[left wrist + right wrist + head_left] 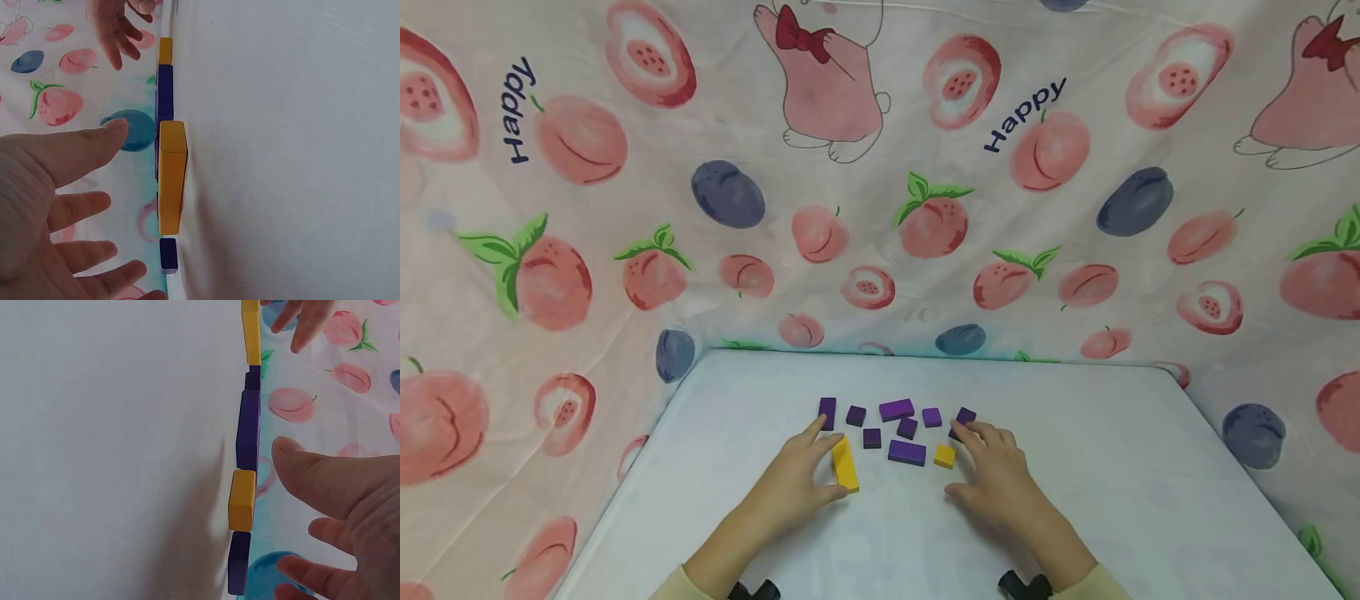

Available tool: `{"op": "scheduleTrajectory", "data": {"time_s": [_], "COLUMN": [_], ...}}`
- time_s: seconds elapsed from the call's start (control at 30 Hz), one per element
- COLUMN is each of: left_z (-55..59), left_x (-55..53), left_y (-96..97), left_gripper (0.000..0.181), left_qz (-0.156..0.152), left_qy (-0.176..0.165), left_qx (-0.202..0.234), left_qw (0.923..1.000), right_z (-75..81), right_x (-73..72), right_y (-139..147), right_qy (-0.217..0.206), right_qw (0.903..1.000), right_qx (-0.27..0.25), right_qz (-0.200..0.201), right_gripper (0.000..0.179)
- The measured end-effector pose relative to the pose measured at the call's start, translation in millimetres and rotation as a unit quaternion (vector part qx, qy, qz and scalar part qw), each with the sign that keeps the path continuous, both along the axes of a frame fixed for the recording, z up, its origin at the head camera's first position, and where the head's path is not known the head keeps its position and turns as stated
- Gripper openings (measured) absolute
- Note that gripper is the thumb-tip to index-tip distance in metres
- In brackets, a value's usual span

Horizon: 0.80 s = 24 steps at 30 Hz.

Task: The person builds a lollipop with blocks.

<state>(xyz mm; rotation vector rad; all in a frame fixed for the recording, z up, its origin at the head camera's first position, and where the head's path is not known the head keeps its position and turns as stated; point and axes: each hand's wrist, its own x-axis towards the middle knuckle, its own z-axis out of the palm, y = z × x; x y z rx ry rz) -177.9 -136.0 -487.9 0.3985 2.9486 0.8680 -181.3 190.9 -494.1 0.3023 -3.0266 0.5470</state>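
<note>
Over the left part of the white table, my left hand (790, 475) hovers with fingers spread, beside a long yellow block (846, 465). Its thumb and index finger overlap that block's ends in the head view, but the left wrist view shows a gap between thumb and block. An upright purple block (827, 412) lies past the left fingertips. On the other side my right hand (1000, 479) is spread above the table, near a small yellow block (944, 456). Its index finger partly covers a purple block (966, 414). Neither hand holds anything.
Between the hands lie several purple blocks, among them a long one (907, 452) in front and another long one (897, 409) behind. The white table (1135, 483) ends at a fruit-patterned cloth (865, 225) at the back and sides.
</note>
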Motion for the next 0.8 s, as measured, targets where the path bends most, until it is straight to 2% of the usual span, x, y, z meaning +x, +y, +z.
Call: {"op": "scheduleTrajectory", "data": {"time_s": [0.23,0.37,0.5,0.63,0.8], "left_z": [-9.7,-11.5,-13.2,-16.9,-21.9], "left_x": [-7.1,-9.9,-11.4,-14.1,-17.6], "left_y": [-3.0,-4.8,-6.4,-7.6,-7.8], "left_gripper": [0.056,0.052,0.051,0.05,0.048], "left_qz": [0.003,0.003,-0.011,-0.025,-0.026], "left_qy": [-0.002,-0.021,-0.052,-0.063,-0.061], "left_qx": [0.054,0.083,0.117,0.13,0.126], "left_qw": [0.9985,0.9963,0.9918,0.9892,0.9898], "right_z": [-5.6,-9.9,-11.6,-12.5,-15.3], "right_x": [-4.3,-7.2,-9.1,-11.6,-14.9], "right_y": [1,0,-2,-4,-6], "right_qy": [-0.013,-0.023,-0.035,-0.041,-0.046], "right_qw": [0.9992,0.9977,0.9956,0.9938,0.9922], "right_qx": [-0.038,-0.063,-0.085,-0.099,-0.108], "right_qz": [-0.001,-0.01,-0.021,-0.031,-0.043], "right_gripper": [0.089,0.083,0.077,0.072,0.068]}}
